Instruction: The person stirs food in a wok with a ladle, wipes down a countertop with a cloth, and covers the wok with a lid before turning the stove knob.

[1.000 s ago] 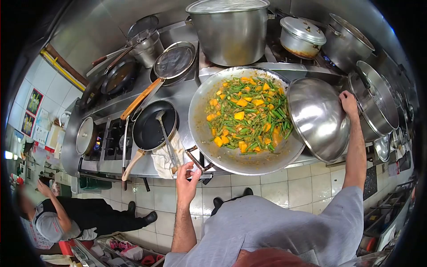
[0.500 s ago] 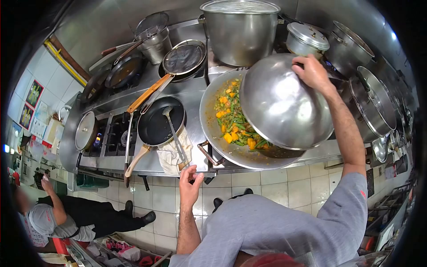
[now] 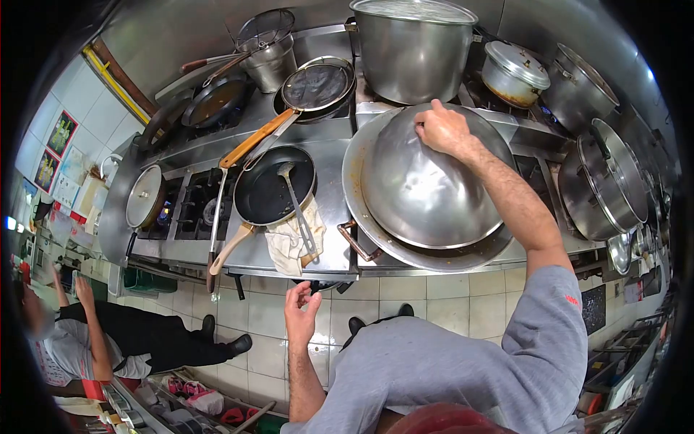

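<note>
head view: our right hand (image 3: 442, 130) grips the lid (image 3: 434, 195), best set flat inside the wok (image 3: 354, 173), while our left hand (image 3: 301, 317) is loose and empty.

I log: my sleeve (image 3: 546, 311), 4 o'clock, plain grey, red lettering; lid (image 3: 426, 188), 2 o'clock, silver, white glints; skillet (image 3: 264, 188), 10 o'clock, black; cloth (image 3: 283, 246), 8 o'clock, cream; pipe (image 3: 113, 81), 10 o'clock, yellow; floor (image 3: 390, 291), 5 o'clock, pale tile grid
</note>
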The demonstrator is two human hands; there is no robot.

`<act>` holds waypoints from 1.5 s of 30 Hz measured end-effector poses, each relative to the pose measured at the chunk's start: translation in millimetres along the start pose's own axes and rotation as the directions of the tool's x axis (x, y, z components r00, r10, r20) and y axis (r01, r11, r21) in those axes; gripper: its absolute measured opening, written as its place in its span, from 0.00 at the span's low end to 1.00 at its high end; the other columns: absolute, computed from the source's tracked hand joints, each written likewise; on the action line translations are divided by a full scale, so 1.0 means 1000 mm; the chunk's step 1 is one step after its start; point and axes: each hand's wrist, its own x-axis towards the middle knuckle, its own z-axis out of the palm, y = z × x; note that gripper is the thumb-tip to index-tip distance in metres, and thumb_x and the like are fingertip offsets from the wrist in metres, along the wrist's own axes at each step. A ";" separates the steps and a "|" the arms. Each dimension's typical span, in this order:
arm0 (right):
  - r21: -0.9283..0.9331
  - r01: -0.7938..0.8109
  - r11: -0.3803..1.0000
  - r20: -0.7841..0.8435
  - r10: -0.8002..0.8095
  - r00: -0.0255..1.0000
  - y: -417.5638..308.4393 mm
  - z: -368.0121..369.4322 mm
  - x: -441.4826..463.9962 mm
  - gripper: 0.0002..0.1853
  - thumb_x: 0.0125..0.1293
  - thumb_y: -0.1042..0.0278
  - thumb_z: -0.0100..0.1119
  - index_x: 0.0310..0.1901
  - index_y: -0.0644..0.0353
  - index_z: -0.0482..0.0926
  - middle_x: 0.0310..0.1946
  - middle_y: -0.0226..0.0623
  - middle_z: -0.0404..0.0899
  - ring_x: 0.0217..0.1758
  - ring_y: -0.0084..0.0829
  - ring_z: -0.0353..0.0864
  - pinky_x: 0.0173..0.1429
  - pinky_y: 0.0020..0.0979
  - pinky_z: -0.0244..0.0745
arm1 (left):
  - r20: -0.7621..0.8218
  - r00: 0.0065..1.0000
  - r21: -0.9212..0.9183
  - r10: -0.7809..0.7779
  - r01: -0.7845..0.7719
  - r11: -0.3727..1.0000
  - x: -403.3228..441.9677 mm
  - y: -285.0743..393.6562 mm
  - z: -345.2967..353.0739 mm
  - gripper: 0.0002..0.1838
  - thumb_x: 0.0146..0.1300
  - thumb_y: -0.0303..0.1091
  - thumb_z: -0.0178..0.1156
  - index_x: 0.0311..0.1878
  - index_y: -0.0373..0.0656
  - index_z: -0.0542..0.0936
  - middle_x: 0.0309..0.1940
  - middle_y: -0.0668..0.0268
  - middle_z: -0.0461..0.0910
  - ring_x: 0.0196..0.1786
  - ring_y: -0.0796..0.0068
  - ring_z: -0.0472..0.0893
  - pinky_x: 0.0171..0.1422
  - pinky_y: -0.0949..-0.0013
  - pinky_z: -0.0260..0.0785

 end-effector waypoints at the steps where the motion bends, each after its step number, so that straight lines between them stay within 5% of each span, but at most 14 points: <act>1: -0.002 0.015 1.000 0.012 -0.015 1.000 -0.001 0.003 -0.001 0.12 0.61 0.61 0.53 0.44 0.48 0.82 0.47 0.48 0.71 0.47 0.47 0.79 0.51 0.45 0.76 | 0.002 1.000 0.002 -0.001 0.001 1.000 0.000 0.001 0.001 0.18 0.57 0.30 0.65 0.51 0.37 0.75 0.42 0.64 0.72 0.35 0.81 0.73 0.46 0.74 0.68; 15: 0.064 -0.056 0.996 0.012 0.055 0.998 0.046 0.003 0.010 0.13 0.62 0.58 0.54 0.46 0.45 0.81 0.47 0.46 0.72 0.49 0.46 0.78 0.55 0.43 0.74 | 0.074 0.997 -0.017 0.016 -0.015 1.000 0.015 0.006 0.006 0.19 0.57 0.28 0.65 0.51 0.35 0.75 0.42 0.64 0.72 0.35 0.81 0.73 0.44 0.75 0.69; 21: 0.116 -0.039 0.992 0.150 0.022 0.988 0.068 0.013 0.005 0.14 0.63 0.58 0.51 0.47 0.47 0.81 0.48 0.48 0.74 0.53 0.46 0.76 0.58 0.44 0.71 | 0.077 0.997 -0.039 0.007 -0.004 0.999 0.015 -0.001 0.009 0.19 0.58 0.28 0.64 0.52 0.33 0.75 0.42 0.64 0.71 0.35 0.81 0.73 0.43 0.76 0.69; 41: 0.159 -0.013 0.987 0.020 0.010 1.000 0.055 0.025 -0.021 0.14 0.65 0.56 0.51 0.46 0.51 0.80 0.47 0.51 0.74 0.51 0.49 0.76 0.56 0.44 0.71 | 0.100 0.994 0.060 -0.054 0.048 0.997 0.005 -0.018 0.014 0.20 0.57 0.31 0.65 0.53 0.37 0.75 0.43 0.65 0.73 0.39 0.81 0.74 0.47 0.74 0.70; 45: 0.151 0.028 0.988 0.022 -0.032 0.999 0.050 0.036 -0.021 0.14 0.64 0.55 0.54 0.46 0.52 0.80 0.43 0.55 0.74 0.50 0.52 0.75 0.54 0.45 0.70 | 0.085 0.991 -0.046 -0.105 0.109 0.993 -0.001 -0.030 0.017 0.21 0.57 0.36 0.66 0.52 0.37 0.76 0.45 0.63 0.72 0.37 0.80 0.74 0.45 0.74 0.70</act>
